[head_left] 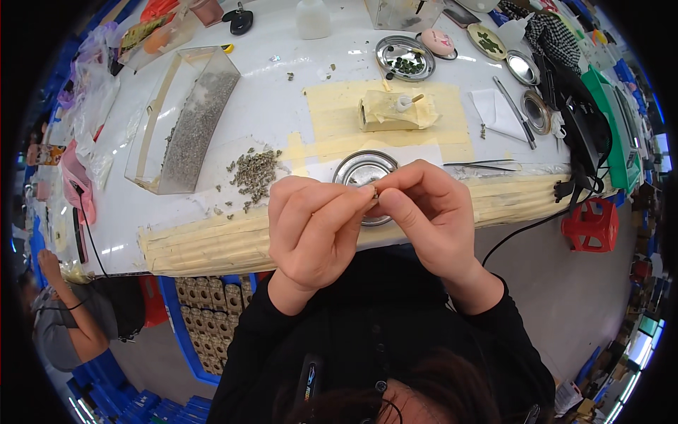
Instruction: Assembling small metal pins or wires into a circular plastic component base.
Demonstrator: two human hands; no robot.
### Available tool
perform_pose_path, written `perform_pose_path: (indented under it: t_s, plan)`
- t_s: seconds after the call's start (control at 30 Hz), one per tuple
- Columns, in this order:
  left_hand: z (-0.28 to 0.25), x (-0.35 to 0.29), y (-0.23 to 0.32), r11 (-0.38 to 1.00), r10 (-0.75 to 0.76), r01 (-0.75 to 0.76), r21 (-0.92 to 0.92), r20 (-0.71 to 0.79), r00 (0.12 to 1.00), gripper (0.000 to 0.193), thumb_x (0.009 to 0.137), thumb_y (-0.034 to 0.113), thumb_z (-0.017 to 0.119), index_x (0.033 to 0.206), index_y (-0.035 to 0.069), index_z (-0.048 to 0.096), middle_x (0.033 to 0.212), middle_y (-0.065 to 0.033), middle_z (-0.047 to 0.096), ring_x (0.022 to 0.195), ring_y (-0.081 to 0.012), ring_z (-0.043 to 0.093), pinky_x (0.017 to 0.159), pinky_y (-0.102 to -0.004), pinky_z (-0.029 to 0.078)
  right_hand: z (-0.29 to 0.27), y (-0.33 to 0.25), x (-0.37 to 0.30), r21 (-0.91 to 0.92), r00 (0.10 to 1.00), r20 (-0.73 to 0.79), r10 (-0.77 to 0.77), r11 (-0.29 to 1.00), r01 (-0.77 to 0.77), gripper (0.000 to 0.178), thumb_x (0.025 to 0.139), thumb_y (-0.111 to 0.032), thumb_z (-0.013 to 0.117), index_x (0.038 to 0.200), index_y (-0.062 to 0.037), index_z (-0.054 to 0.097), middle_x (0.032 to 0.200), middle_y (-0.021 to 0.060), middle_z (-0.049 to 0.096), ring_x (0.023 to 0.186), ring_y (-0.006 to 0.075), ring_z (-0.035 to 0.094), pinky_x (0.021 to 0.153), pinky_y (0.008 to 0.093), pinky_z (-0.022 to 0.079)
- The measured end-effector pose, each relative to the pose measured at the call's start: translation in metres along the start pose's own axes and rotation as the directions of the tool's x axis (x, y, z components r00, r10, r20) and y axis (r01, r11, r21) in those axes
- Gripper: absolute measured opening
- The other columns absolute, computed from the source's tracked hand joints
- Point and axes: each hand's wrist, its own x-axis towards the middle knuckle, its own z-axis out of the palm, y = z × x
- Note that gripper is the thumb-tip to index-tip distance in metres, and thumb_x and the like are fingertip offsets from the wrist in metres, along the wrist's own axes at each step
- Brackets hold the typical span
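Observation:
My left hand [314,226] and my right hand [434,215] meet fingertip to fingertip above a round metal dish [346,166]. Both are closed in a pinch around something tiny, mostly hidden by the fingers and too small to name. The dish lies beneath the fingertips at the table's near edge, and a few small bits show in it. Left of my left hand is a loose heap of small grey metal parts [254,173]. Tweezers [484,165] lie on the table to the right of my right hand.
A clear bin of grey parts [194,134] stands at the left. Ahead are a taped block [395,113], a metal tray with dark green pieces [406,60] and a white bottle [313,20]. A red stool [592,225] stands right; a co-worker's arm [81,325] shows at left.

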Motion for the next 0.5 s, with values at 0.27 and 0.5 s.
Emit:
perform_pose_path:
  t_s: [0.27, 0.5]
  plan:
    - [0.003, -0.003, 0.000, 0.996, 0.022, -0.023, 0.085, 0.009, 1.000, 0.028, 0.066, -0.003, 0.080, 0.093, 0.003, 0.072, 0.087, -0.0042, 0.064, 0.076, -0.0205, 0.056, 0.065, -0.0302, 0.045, -0.007, 0.001, 0.003, -0.324, 0.983, 0.046, -0.180, 0.928, 0.186, 0.010, 0.093, -0.004, 0.066, 0.100, 0.0036, 0.064, 0.090, 0.0059, 0.068, 0.082, 0.0106, 0.067, 0.076, 0.0237, 0.055]
    - [-0.005, -0.001, -0.004, 0.932, -0.152, 0.170, -0.319, 0.079, 0.985, 0.023, 0.071, -0.003, 0.080, 0.091, 0.004, 0.073, 0.086, -0.0050, 0.066, 0.075, -0.0193, 0.057, 0.066, -0.0288, 0.045, -0.013, -0.002, 0.008, 0.183, 0.966, 0.177, 0.188, 0.958, -0.221, 0.012, 0.096, -0.007, 0.063, 0.101, 0.0033, 0.063, 0.093, 0.0066, 0.067, 0.085, 0.0125, 0.068, 0.079, 0.0247, 0.056]
